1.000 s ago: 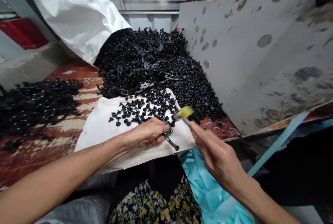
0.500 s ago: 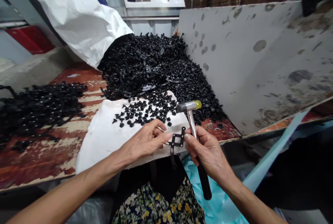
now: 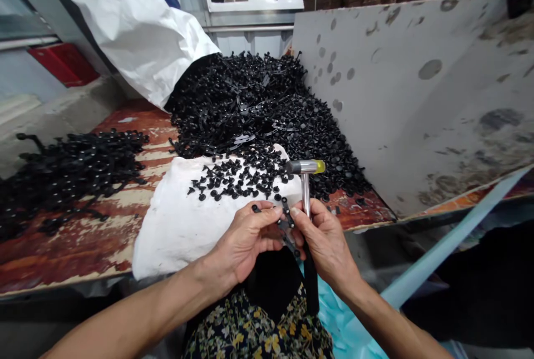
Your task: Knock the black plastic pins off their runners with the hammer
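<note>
My left hand (image 3: 246,239) pinches a small black jointed linkage (image 3: 287,215) between thumb and fingers, over the front edge of the table. My right hand (image 3: 327,236) is closed on a small hammer (image 3: 306,185), its head up and its black handle pointing down. The right thumb and fingertips also meet the linkage, whose bars are partly hidden by both hands. The hammer's head has a dark face on the left and a yellow one on the right. Beyond the hands, small black mushroom-shaped pegs (image 3: 233,181) lie scattered on a white cloth (image 3: 162,231).
A large heap of black parts (image 3: 250,97) spills from a white sack (image 3: 137,25). Another pile of black pieces (image 3: 75,170) lies on the worn red table (image 3: 104,236). A stained grey board (image 3: 409,103) walls off the right side.
Both hands have drawn together around the linkage, which has been turned and tilted. The left fingers now grip it, and the hammer's handle hangs more upright. The view has shifted slightly.
</note>
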`<state>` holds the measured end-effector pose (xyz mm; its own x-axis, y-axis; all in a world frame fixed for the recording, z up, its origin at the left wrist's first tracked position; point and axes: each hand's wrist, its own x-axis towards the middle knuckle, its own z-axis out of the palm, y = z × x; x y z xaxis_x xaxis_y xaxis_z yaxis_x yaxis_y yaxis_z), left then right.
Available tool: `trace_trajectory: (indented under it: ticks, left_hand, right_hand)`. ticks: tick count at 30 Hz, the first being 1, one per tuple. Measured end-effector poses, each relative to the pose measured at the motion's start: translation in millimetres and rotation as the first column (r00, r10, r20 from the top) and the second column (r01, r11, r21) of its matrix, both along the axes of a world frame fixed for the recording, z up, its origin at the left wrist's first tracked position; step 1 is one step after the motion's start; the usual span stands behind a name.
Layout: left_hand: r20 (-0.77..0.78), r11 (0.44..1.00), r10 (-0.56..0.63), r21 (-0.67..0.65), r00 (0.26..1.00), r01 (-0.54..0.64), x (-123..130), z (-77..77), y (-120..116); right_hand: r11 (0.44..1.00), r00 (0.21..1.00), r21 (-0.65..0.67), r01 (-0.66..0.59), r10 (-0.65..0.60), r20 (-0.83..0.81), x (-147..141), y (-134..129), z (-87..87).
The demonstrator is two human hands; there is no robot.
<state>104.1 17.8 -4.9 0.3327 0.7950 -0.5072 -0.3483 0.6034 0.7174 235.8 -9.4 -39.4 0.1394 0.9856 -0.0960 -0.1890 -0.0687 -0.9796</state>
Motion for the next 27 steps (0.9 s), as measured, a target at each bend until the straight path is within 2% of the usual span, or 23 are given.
trace_trajectory:
  ticks: [3,6,9,13,16,20,27]
  left_hand:
    - [0.096,0.999,-0.019,-0.031,0.995,0.022,5,4.0,-2]
    - [0.116,0.998,0.027,-0.061,0.993,-0.020,9,6.5,-3]
    - [0.053,0.996,0.043,-0.076,0.998,-0.039,10,5.9,-1]
    - [-0.077,0.999,-0.006,-0.044,0.997,0.003,2,3.6,14]
    - [-0.169,0.999,-0.043,-0.013,0.985,0.041,-9,2.0,31]
    - [-0.244,0.999,-0.025,0.017,0.969,0.030,-16,-2.6,48]
    - [-0.347,0.999,-0.014,0.033,0.938,0.027,-9,-0.3,50]
  right_hand:
    - [0.999,0.999,-0.006,0.035,-0.035,-0.037,-1,1,-1.4]
    - [0.998,0.992,0.008,0.055,-0.054,-0.113,-4,2,-4.0]
    - [0.999,0.994,0.001,0.038,-0.038,-0.107,-6,2,-6.9]
    - [1.000,1.000,-0.007,-0.021,0.021,0.012,2,-1,-7.6]
    - [1.000,0.997,0.027,0.011,-0.013,0.072,12,-4,-7.0]
    - [0.994,0.992,0.061,0.086,-0.091,0.087,24,-4,-11.0]
    - [0.996,0.993,0.032,0.086,-0.088,0.084,26,-5,-17.2]
